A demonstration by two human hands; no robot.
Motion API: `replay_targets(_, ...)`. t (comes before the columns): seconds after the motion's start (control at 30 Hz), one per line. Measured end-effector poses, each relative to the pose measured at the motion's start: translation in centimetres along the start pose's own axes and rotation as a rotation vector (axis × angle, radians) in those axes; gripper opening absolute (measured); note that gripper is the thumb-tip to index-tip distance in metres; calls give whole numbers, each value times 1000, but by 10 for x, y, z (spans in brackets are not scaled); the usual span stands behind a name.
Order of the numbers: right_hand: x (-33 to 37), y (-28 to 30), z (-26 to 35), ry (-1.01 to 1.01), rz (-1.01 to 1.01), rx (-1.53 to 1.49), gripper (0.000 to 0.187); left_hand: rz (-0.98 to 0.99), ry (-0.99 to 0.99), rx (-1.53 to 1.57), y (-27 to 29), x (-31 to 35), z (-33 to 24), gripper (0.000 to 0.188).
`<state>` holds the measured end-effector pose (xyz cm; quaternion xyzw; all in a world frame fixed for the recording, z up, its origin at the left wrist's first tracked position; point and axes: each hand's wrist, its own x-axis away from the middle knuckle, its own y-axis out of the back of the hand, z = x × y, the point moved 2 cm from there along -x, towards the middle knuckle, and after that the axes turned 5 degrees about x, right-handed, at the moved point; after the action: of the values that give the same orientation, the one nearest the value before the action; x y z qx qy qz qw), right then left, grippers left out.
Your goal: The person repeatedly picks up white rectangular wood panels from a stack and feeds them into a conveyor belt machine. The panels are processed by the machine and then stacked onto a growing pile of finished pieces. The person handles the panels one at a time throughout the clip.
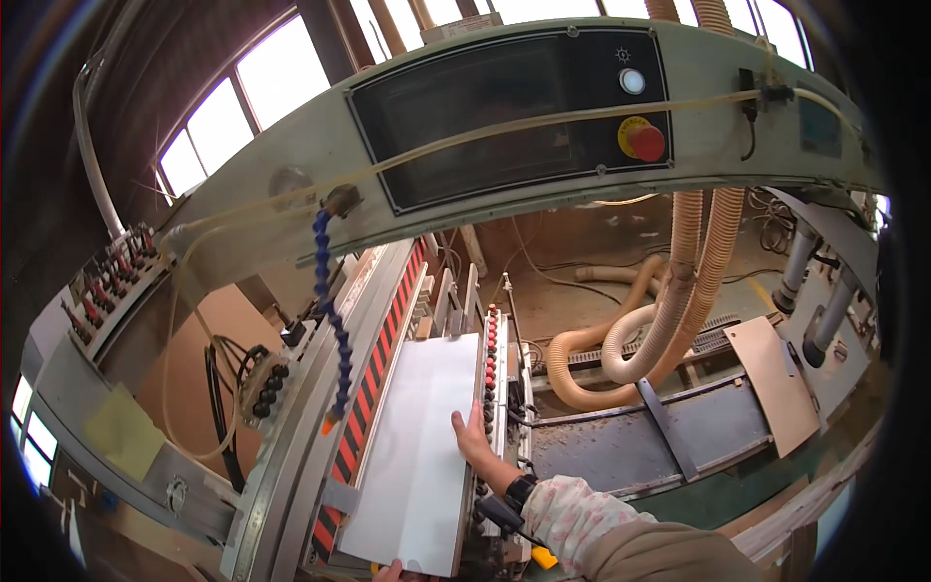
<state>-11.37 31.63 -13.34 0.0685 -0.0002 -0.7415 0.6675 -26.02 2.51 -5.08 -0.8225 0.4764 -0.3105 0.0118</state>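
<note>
A long white panel (417, 427) lies on the machine bed, its length running away from me. At its right edge is my right hand (474, 441), thumb over the top face and fingers along the edge, partly hidden behind it. My left hand (396, 572) grips the near end of the panel; only a thumb and some fingertips show above the lower picture edge. Left of the panel runs a red-and-black striped guard strip (364, 407). A row of red and black rollers (491, 354) lines its right side.
Overhead spans a machine housing (281, 233) with a dark screen (465, 121), a red emergency button (647, 144) and a lit button (631, 81). A blue jointed hose (335, 330) hangs left of the panel. Ribbed hoses (684, 262) and a brown board (773, 378) are at right.
</note>
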Motion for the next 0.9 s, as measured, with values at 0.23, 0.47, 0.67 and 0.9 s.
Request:
replay_targets(0.23,-18,13,5,-11,47,-145,77,-83,-11,-140,-12,-6,4,22)
replay_targets(0.47,-11,22,-7,139,13,-268,65,-114,-409,-642,-21,5,10,32)
replay_targets(0.67,8,-12,-17,151,-68,-206,56,-333,-438,-337,28,-16,47,45)
replay_targets(0.9,7,6,16,136,-38,-176,54,-64,-449,-234,6,-19,36,45)
